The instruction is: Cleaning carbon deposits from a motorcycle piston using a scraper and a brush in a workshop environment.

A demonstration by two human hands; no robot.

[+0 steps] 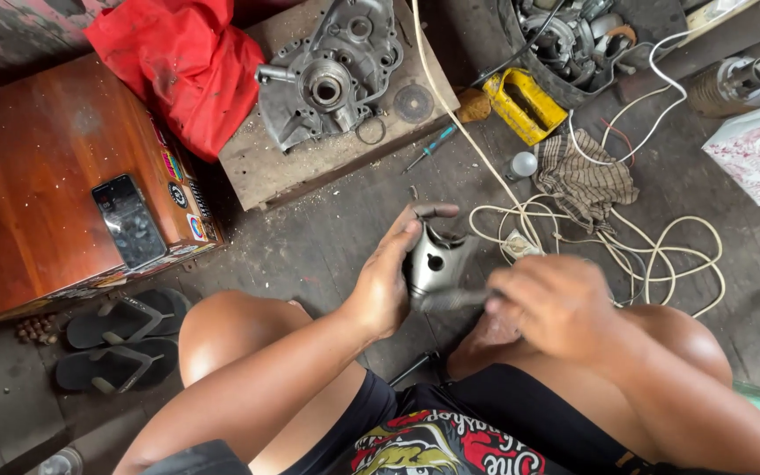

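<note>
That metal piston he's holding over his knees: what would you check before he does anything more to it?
1. Left hand grips the piston firmly: ok, fingers wrap its side.
2. Right hand holds a tool against the piston: cannot tell, blurred.
3. Piston side hole faces up, unobstructed: ok.
4. White cable lies apart from the hands: ok, coiled on the floor beyond.
5. Engine casing sits steady on the wooden board: ok.
6. Phone lies flat on the wooden box: ok.

phone dark screen on wooden box | colourful stickers on box side
</note>
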